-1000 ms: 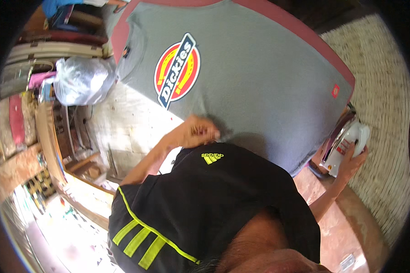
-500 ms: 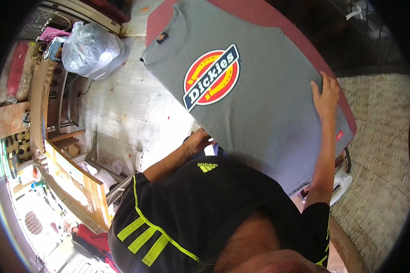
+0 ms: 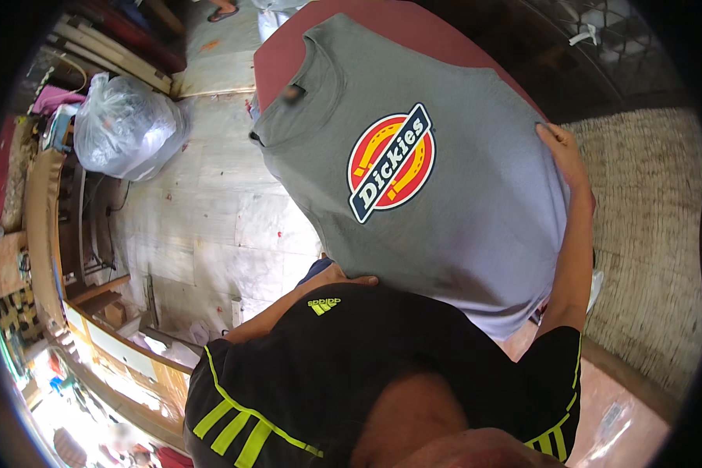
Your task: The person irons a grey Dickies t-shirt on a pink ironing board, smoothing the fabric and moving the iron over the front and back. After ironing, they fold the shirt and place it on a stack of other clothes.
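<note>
A grey T-shirt with a round red, yellow and navy print lies spread over a dark red padded board, probably an ironing board. At the shirt's right edge, my right hand pinches the cloth between thumb and fingers. My left hand is at the near edge, close to my body; its thumb lies along the cloth and the other fingers are mostly hidden. The neckline points to the far left, and the near right part of the cloth hangs in soft folds.
On the pale tiled floor at the left stands a filled clear plastic bag. Wooden furniture lines the left side. A woven mat lies right of the board. Another person's foot shows at the top.
My right hand has gone from lying spread on the shirt to pinching its edge. The shirt has shifted over the board, covering its right end. My left hand has moved to the shirt's near edge.
</note>
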